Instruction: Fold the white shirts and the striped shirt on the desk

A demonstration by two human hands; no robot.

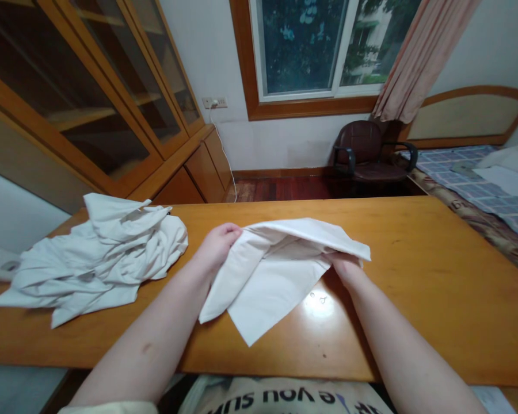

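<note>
A white cloth [280,282] is held up over the middle of the wooden table [414,276], partly folded over, with one pointed corner hanging toward me. My left hand [222,241] pinches its upper left edge between thumb and fingers. At the other side, my right hand [344,265] reaches under the fold; its fingers are hidden by the fabric, and the cloth drapes over them. To the left lies a crumpled heap of white cloth [107,253] on the tabletop, apart from the piece in my hands.
Beyond the table stand a wooden cabinet with glass doors [112,86] and a dark office chair [365,152] under the window [302,46]. A bed [479,172] with checked bedding is at the right. A white cord [224,149] runs down the wall.
</note>
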